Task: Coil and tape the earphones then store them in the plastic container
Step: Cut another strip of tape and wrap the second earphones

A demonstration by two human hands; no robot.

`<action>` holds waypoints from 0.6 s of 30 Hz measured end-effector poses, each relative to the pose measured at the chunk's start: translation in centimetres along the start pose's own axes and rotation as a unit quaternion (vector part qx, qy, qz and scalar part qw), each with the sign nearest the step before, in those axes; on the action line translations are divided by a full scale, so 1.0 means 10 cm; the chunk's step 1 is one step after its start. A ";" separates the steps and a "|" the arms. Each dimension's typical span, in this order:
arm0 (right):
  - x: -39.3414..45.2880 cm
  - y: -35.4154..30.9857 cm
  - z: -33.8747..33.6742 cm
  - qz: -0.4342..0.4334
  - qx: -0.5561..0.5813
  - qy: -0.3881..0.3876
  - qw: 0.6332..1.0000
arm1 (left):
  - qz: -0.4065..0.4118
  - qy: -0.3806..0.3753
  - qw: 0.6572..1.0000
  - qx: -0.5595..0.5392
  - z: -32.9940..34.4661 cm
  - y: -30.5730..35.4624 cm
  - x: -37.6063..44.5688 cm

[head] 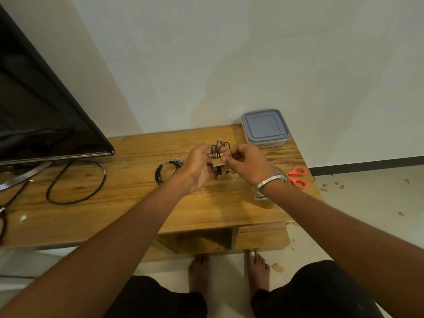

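A bundle of coiled black earphones (218, 149) is held above the wooden table (128, 193). My left hand (197, 167) grips the coil from the left. My right hand (244, 162) pinches a brown piece of tape (216, 162) against the middle of the coil. The plastic container (265, 127), clear with a grey-blue lid on it, stands at the table's far right corner. A second coiled black earphone (165, 172) lies on the table just left of my left hand.
Orange-handled scissors (297, 176) lie at the right edge, beside a clear tape roll (273, 180) partly hidden by my right wrist. A television (41, 106) and a looped black cable (75, 182) fill the left. Tape scraps dot the floor to the right.
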State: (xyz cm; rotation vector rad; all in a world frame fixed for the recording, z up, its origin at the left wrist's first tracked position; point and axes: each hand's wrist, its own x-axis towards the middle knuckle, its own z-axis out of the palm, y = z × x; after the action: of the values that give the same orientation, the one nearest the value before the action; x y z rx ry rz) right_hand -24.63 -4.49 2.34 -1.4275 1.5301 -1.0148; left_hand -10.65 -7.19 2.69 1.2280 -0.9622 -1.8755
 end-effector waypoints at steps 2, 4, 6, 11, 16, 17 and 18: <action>0.01 0.01 0.03 -0.016 -0.034 0.008 0.999 | -0.002 -0.001 1.000 0.003 0.01 0.00 -0.01; 0.03 0.03 0.05 -0.023 -0.051 0.021 0.998 | -0.006 -0.003 1.000 0.005 0.02 -0.01 -0.01; 0.04 0.03 0.06 -0.026 -0.062 0.033 0.997 | -0.008 -0.003 1.000 0.007 0.02 -0.02 0.00; 0.07 0.06 0.07 -0.029 -0.086 0.047 0.995 | -0.015 -0.014 1.000 0.004 0.02 -0.03 0.00; 0.08 0.09 0.09 -0.025 -0.078 0.057 0.995 | 0.006 -0.041 0.999 0.019 0.00 -0.05 -0.01; 0.08 0.09 0.09 -0.023 -0.078 0.058 0.995 | 0.009 -0.046 0.999 0.025 0.00 -0.05 -0.01; 0.08 0.09 0.09 -0.021 -0.079 0.057 0.995 | 0.011 -0.051 0.998 0.032 -0.01 -0.05 -0.01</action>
State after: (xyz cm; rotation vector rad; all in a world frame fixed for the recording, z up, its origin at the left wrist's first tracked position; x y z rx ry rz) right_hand -24.15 -5.25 1.19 -1.5387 1.7018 -1.0340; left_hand -10.60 -6.86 2.28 1.1628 -1.0944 -1.9183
